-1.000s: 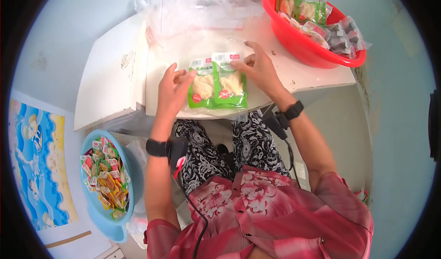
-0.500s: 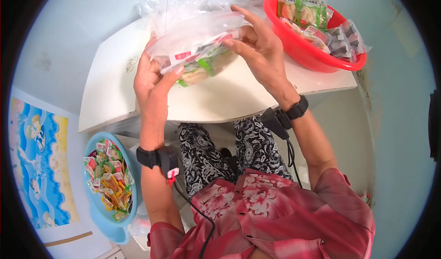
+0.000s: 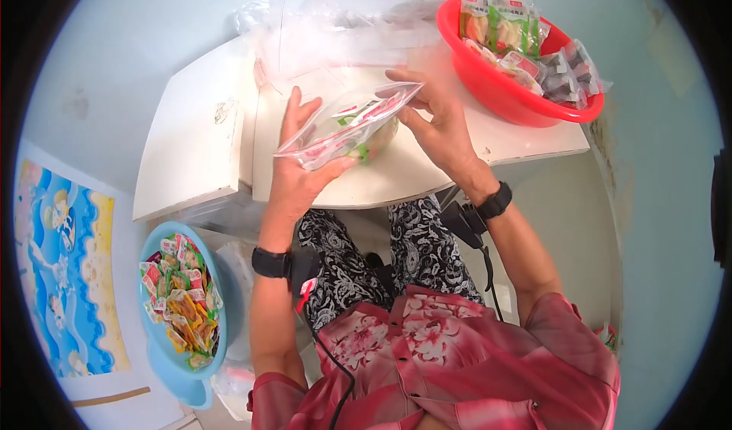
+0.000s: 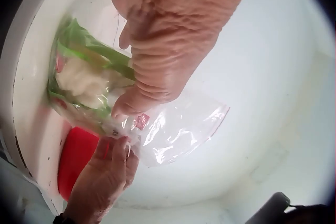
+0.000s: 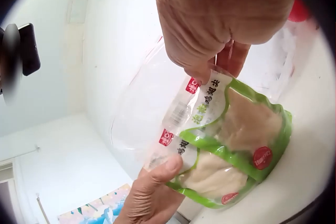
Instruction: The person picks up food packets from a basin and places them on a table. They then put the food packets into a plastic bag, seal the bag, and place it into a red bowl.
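Observation:
A clear plastic bag with a red line along its mouth [image 3: 347, 129] is held up over the table, its mouth turned toward the body. Two green-and-white food packets lie side by side inside; the right wrist view shows the front packet [image 5: 247, 124] overlapping the other packet [image 5: 210, 174]. Each has pale contents and a round red mark. My left hand [image 3: 293, 174] pinches the bag's left side near the top, thumb in front. On the opposite side my right hand [image 3: 442, 129] pinches the upper corner between thumb and fingers.
At the table's back right stands a red basin [image 3: 488, 83] filled with packets. More clear bags [image 3: 343, 41] are piled along the back of the white table [image 3: 191, 133]. A blue basin [image 3: 145, 251] of colourful small packets stands low at the left.
The bag of packets lay flat on the table one second ago. Both hands then raised and tilted it; since then it has come lower, toward the body, and its mouth has swung round.

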A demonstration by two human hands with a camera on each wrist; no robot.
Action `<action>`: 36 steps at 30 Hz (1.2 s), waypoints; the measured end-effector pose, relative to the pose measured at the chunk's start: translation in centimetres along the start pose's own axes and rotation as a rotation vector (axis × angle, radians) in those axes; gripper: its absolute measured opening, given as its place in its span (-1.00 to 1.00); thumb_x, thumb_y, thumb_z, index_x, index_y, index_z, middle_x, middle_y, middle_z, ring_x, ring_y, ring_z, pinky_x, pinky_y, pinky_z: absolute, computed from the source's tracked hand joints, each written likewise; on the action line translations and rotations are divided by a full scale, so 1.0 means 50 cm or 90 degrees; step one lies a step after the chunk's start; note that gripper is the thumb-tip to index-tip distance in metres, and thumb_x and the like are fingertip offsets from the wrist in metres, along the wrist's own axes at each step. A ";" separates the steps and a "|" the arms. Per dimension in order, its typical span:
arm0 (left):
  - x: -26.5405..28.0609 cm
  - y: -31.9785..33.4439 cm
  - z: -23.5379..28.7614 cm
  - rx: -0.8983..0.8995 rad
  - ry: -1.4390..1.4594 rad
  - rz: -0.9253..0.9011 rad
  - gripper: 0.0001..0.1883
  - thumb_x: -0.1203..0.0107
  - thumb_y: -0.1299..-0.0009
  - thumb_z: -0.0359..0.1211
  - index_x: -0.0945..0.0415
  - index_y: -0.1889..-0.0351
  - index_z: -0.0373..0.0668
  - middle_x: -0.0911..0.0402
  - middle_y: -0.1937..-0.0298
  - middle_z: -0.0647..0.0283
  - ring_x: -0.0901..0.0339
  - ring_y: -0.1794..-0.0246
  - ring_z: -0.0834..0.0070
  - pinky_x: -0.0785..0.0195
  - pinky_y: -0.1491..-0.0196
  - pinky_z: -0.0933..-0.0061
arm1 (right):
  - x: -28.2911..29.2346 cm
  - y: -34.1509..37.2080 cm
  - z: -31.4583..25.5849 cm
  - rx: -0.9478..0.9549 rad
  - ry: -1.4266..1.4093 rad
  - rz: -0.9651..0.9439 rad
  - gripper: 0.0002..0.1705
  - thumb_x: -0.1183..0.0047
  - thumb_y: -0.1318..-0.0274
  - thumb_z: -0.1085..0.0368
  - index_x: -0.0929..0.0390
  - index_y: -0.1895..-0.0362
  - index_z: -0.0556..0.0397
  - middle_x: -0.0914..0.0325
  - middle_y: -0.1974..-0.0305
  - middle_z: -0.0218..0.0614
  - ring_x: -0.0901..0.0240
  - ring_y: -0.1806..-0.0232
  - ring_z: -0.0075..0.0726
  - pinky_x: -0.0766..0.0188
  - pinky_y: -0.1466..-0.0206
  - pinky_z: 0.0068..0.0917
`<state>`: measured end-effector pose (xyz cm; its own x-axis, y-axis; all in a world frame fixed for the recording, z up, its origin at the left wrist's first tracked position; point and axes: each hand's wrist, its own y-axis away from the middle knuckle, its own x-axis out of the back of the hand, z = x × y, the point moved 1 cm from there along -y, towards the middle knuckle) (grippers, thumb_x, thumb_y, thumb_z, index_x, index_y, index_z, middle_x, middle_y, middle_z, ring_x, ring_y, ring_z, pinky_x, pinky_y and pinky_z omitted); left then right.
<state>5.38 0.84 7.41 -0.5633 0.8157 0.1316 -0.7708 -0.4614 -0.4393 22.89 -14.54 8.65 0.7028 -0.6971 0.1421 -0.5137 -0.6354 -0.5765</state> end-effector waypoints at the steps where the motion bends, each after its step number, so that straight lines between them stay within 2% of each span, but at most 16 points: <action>1: -0.005 -0.002 -0.014 -0.007 0.005 -0.004 0.07 -0.46 -0.23 -0.39 -0.01 -0.65 -0.23 -0.31 -0.51 -0.06 -0.39 -0.43 0.25 -0.33 -0.42 0.19 | -0.002 -0.002 0.005 -0.011 0.011 -0.011 -0.54 -0.17 -0.33 0.45 -0.50 -0.29 0.14 -0.71 -0.02 -0.20 -0.62 -0.03 -0.37 -0.53 -0.23 -0.30; 3: -0.014 -0.010 -0.038 -0.021 0.016 -0.016 0.04 -0.48 -0.22 -0.40 -0.08 -0.63 -0.27 -0.44 -0.42 -0.02 -0.45 -0.37 0.31 -0.38 -0.39 0.22 | -0.003 -0.008 0.016 -0.034 0.034 -0.031 -0.53 -0.18 -0.32 0.44 -0.49 -0.30 0.14 -0.70 -0.05 -0.15 -0.64 -0.06 -0.30 -0.53 -0.24 -0.28; 6: -0.007 -0.017 -0.042 0.127 0.064 -0.013 -0.10 -0.46 -0.25 -0.44 -0.23 -0.54 -0.32 -0.58 -0.29 0.04 -0.55 -0.24 0.43 -0.45 -0.31 0.34 | -0.003 -0.010 0.007 -0.052 0.086 -0.020 -0.49 -0.21 -0.29 0.42 -0.47 -0.31 0.13 -0.68 -0.08 -0.11 -0.63 -0.11 -0.18 -0.53 -0.26 -0.23; 9: -0.005 -0.021 -0.052 0.149 0.119 0.038 -0.28 -0.41 -0.31 -0.48 -0.38 -0.43 -0.35 -0.68 -0.16 0.15 -0.63 -0.08 0.52 -0.53 -0.17 0.45 | 0.005 -0.015 0.007 -0.048 0.167 -0.025 -0.45 -0.24 -0.27 0.38 -0.45 -0.33 0.12 -0.66 -0.10 -0.08 -0.61 -0.16 -0.09 -0.54 -0.26 -0.16; 12: -0.018 -0.018 -0.057 0.075 0.116 0.085 -0.44 -0.38 -0.35 -0.47 -0.51 -0.32 -0.34 -0.72 -0.08 0.20 -0.65 -0.02 0.53 -0.56 -0.05 0.47 | -0.003 -0.011 -0.007 -0.037 0.151 -0.012 -0.41 -0.24 -0.26 0.36 -0.42 -0.36 0.12 -0.64 -0.13 -0.09 -0.58 -0.20 -0.06 -0.53 -0.26 -0.12; 15: -0.009 -0.018 -0.067 0.143 0.117 0.087 -0.60 -0.35 -0.38 -0.44 -0.64 -0.17 -0.33 -0.75 0.02 0.24 -0.66 0.05 0.56 -0.56 0.04 0.48 | -0.007 -0.013 -0.011 -0.032 0.141 -0.036 -0.42 -0.24 -0.26 0.33 -0.45 -0.35 0.14 -0.67 -0.07 -0.05 -0.61 -0.17 -0.03 -0.54 -0.23 -0.14; 18: -0.006 -0.019 -0.073 0.149 0.170 0.105 -0.68 -0.34 -0.41 -0.40 -0.69 -0.09 -0.32 -0.76 0.05 0.24 -0.65 0.09 0.60 -0.54 0.06 0.51 | -0.001 -0.023 0.069 -0.113 0.202 -0.099 -0.46 -0.25 -0.28 0.30 -0.48 -0.29 0.18 -0.71 0.01 -0.02 -0.65 -0.09 -0.01 -0.56 -0.18 -0.18; 21: -0.007 -0.019 -0.063 0.071 0.090 0.152 -0.70 -0.30 -0.45 -0.38 -0.69 -0.07 -0.33 -0.77 0.08 0.25 -0.65 0.14 0.63 -0.54 0.09 0.53 | -0.007 -0.010 0.076 -0.125 0.144 -0.099 -0.49 -0.24 -0.30 0.24 -0.51 -0.24 0.24 -0.72 0.07 0.02 -0.68 -0.02 -0.01 -0.58 -0.13 -0.21; 24: 0.003 -0.001 -0.053 0.152 0.178 0.165 -0.74 -0.26 -0.47 -0.40 -0.69 -0.04 -0.35 -0.75 0.03 0.24 -0.66 0.04 0.57 -0.53 -0.03 0.50 | -0.008 -0.002 0.046 -0.110 0.142 -0.099 -0.44 -0.25 -0.31 0.21 -0.48 -0.26 0.28 -0.72 0.05 0.03 -0.69 0.00 -0.01 -0.58 -0.12 -0.22; 25: 0.011 0.000 -0.059 0.219 0.179 0.149 -0.72 -0.23 -0.53 -0.33 -0.68 -0.04 -0.37 -0.74 -0.01 0.21 -0.65 0.00 0.59 -0.52 -0.07 0.49 | -0.011 0.008 0.053 -0.134 0.133 -0.100 -0.39 -0.27 -0.30 0.18 -0.44 -0.30 0.27 -0.71 0.03 0.04 -0.69 -0.03 -0.01 -0.57 -0.15 -0.21; 27: 0.001 0.004 -0.076 0.212 0.209 0.167 -0.69 -0.23 -0.54 -0.29 -0.67 -0.07 -0.35 -0.75 0.02 0.24 -0.65 0.07 0.63 -0.53 0.01 0.52 | -0.021 0.018 0.072 -0.171 0.117 -0.102 -0.28 -0.31 -0.27 0.13 -0.38 -0.37 0.26 -0.69 0.00 0.07 -0.67 -0.07 0.01 -0.54 -0.22 -0.20; 28: 0.000 -0.004 -0.082 0.201 0.223 0.177 -0.68 -0.23 -0.55 -0.27 -0.67 -0.08 -0.34 -0.75 0.03 0.25 -0.65 0.10 0.64 -0.53 0.05 0.53 | -0.024 0.017 0.073 -0.173 0.088 -0.087 -0.21 -0.34 -0.23 0.11 -0.33 -0.41 0.23 -0.64 -0.07 0.10 -0.62 -0.14 0.03 -0.50 -0.27 -0.19; 29: 0.003 -0.002 -0.085 0.214 0.236 0.163 -0.65 -0.22 -0.56 -0.27 -0.60 -0.14 -0.35 -0.71 -0.06 0.20 -0.66 0.01 0.57 -0.54 -0.06 0.50 | -0.029 0.029 0.071 -0.179 0.058 -0.075 -0.13 -0.38 -0.19 0.10 -0.28 -0.45 0.21 -0.60 -0.14 0.13 -0.57 -0.20 0.05 -0.46 -0.32 -0.17; 30: 0.003 0.005 -0.088 0.217 0.243 0.166 -0.65 -0.22 -0.56 -0.28 -0.60 -0.15 -0.35 -0.71 -0.06 0.20 -0.66 0.01 0.57 -0.54 -0.06 0.49 | -0.036 0.049 0.066 -0.192 0.026 -0.063 -0.05 -0.41 -0.15 0.08 -0.23 -0.49 0.18 -0.55 -0.22 0.16 -0.53 -0.27 0.07 -0.43 -0.37 -0.16; 33: -0.001 0.010 -0.094 0.212 0.263 0.192 -0.65 -0.21 -0.56 -0.28 -0.59 -0.16 -0.35 -0.71 -0.07 0.21 -0.66 0.01 0.55 -0.54 -0.06 0.48 | -0.056 0.089 0.043 -0.093 0.193 -0.005 0.15 -0.49 0.00 0.07 -0.10 -0.59 0.04 -0.27 -0.44 0.22 -0.31 -0.45 0.18 -0.31 -0.48 -0.10; 36: -0.018 0.014 -0.081 0.222 0.266 0.229 -0.63 -0.20 -0.57 -0.27 -0.57 -0.18 -0.36 -0.69 -0.09 0.20 -0.65 -0.01 0.55 -0.55 -0.06 0.46 | -0.090 0.115 0.007 -0.026 0.303 -0.018 0.21 -0.51 0.08 0.12 -0.06 -0.62 -0.08 -0.08 -0.54 0.23 -0.19 -0.51 0.28 -0.30 -0.48 -0.06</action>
<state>6.55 1.19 3.37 -0.6956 0.6231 -0.3576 -0.6461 -0.7602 -0.0677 16.97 -14.95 4.41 0.4181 -0.7482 0.5152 -0.5236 -0.6619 -0.5364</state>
